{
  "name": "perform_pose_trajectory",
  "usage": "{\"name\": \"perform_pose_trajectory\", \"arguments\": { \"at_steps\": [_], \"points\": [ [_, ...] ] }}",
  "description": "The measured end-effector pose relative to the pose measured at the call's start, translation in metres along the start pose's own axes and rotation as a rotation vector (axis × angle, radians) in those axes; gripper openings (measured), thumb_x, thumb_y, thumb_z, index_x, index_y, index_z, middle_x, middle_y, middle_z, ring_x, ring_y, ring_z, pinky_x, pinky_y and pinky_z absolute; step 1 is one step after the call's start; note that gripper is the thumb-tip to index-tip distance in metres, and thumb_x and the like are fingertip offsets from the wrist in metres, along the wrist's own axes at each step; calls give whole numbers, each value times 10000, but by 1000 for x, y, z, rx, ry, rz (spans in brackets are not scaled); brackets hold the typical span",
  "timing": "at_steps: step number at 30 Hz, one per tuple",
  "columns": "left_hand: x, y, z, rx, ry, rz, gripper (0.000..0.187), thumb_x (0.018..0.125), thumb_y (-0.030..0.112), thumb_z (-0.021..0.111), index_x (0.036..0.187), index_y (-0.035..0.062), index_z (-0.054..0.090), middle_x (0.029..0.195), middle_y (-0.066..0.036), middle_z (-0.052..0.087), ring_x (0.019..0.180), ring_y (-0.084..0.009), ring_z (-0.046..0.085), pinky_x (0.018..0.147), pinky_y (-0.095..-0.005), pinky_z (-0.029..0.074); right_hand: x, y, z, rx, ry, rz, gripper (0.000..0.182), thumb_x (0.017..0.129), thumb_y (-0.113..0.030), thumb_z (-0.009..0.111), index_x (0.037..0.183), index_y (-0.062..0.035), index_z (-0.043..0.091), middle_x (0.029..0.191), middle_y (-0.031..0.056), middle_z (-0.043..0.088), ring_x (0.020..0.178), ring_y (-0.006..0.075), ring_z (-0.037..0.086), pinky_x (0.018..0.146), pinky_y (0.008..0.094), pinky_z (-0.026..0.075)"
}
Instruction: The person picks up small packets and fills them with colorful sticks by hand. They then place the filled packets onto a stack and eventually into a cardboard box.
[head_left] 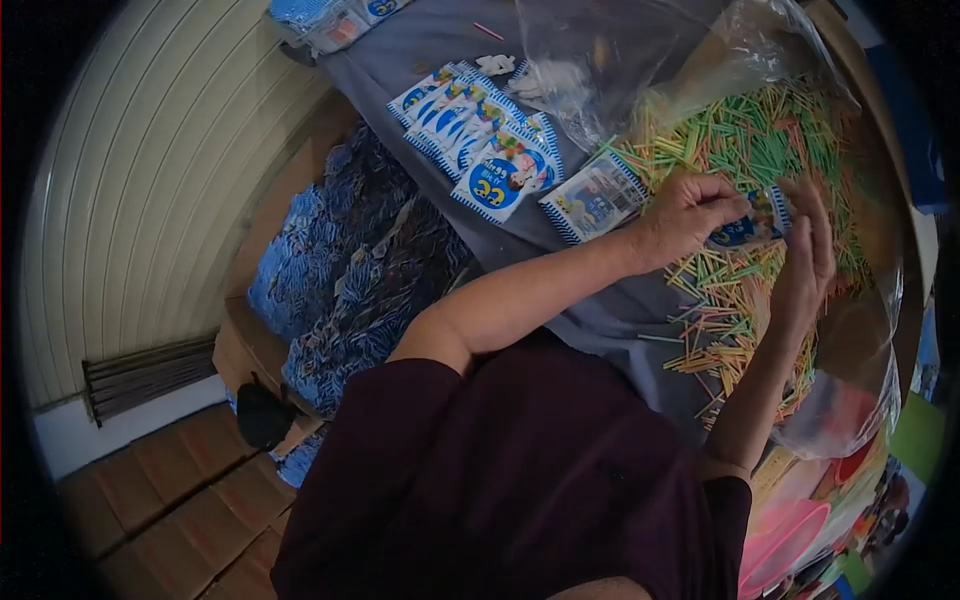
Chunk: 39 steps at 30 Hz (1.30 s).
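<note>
- Ribbed cream wall (150, 180) is rising at the left, beside a tabletop (610, 312) covered in grey cloth.
- One blue printed packet (765, 218) is hanging between two hands, just above the sticks.
- Left hand (685, 220) is pinching the packet's left edge, thumb and index fingers nearly meeting.
- Right hand (808, 255) is holding its fingers stretched and slightly parted at the packet's right edge; whether they are gripping it, I cannot tell.
- One more packet, a back-side-up packet (595, 200), is lying left of the sticks.
- At least five packets are overlapping in a fanned row (475, 140); their exact number is hidden.
- Countless thin coloured sticks (765, 130), green, yellow and pink, are spreading beneath the hands, with clear plastic (850, 425) bordering them.
- One loose pink stick (488, 32) is lying apart, near the far edge.
- One cardboard carton (245, 345) is holding a heap of blue packets (340, 250), too many to count.
- Bare cloth is showing between carton and sticks, with the left forearm (520, 305) crossing it.
</note>
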<state>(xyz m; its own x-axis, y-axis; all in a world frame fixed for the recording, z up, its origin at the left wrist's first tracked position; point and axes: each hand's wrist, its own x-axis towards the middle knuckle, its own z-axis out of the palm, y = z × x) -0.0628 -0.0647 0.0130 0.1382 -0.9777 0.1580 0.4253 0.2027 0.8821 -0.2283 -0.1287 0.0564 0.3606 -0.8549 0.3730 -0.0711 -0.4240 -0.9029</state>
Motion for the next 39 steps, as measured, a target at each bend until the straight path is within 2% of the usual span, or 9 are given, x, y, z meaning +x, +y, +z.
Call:
{"name": "perform_pose_trajectory", "arguments": {
  "at_steps": [3,7,11,16,24,30,33,36,39],
  "points": [
    [4,-11,-9,144,-31,107,122,928,102,666,957,0,727,818,23,677,750,-31,582,675,-213,470,-6,14,-20,-32,-133,72,298,947,-11,574,1238,10,637,1129,83,692,1033,134,617,869,282,482],
    [-2,-5,-7,52,-37,75,114,918,95,674,914,-7,726,741,41,644,683,-20,542,592,-217,435,2,-16,-11,-135,-149,-53,327,1002,-185,539,1268,-16,629,1108,63,702,1007,131,639,873,273,488],
    [-10,3,-5,52,-48,39,138,920,121,690,961,-6,724,788,34,662,731,-22,559,648,-204,465,-4,-21,5,221,-226,271,435,1031,-300,478,1348,-12,551,1168,102,684,1074,137,612,928,294,483],
    [-13,1,-7,67,11,42,153,919,140,700,966,-4,726,813,27,675,758,-21,564,673,-197,469,-13,-13,30,451,136,107,463,1049,-296,438,1380,24,490,1188,153,674,1096,189,630,921,337,507],
    [-19,0,-8,115,16,66,153,920,149,704,938,-2,721,791,42,652,741,-16,532,674,-192,449,-21,-12,50,511,224,35,485,1068,-291,382,1422,38,422,1232,176,650,1180,225,591,1009,342,452],
    [-21,4,-16,-12,101,131,144,929,150,694,943,7,711,810,52,641,763,-14,525,676,-196,437,-32,10,36,-326,-138,-241,516,1000,-287,514,1474,-102,425,1537,174,341,1264,215,519,1013,344,439],
    [-24,11,-23,-77,100,148,135,932,139,686,936,5,702,804,58,630,747,-13,511,658,-192,423,-35,-18,49,274,65,37,515,923,-118,646,1408,-33,495,1341,146,520,1119,181,587,881,292,495],
    [-33,22,-28,-17,60,138,125,935,125,679,939,2,699,798,58,625,741,-14,506,649,-189,416,-44,-3,33,266,-145,186,273,892,12,660,1163,23,628,983,31,678,919,95,628,811,234,493],
    [-54,40,-35,267,33,304,156,837,70,745,951,-19,687,803,-33,651,749,-99,587,674,-253,463,-52,-13,55,262,-155,73,184,880,16,659,1063,20,664,914,31,687,821,81,636,719,232,505]
  ]
}}
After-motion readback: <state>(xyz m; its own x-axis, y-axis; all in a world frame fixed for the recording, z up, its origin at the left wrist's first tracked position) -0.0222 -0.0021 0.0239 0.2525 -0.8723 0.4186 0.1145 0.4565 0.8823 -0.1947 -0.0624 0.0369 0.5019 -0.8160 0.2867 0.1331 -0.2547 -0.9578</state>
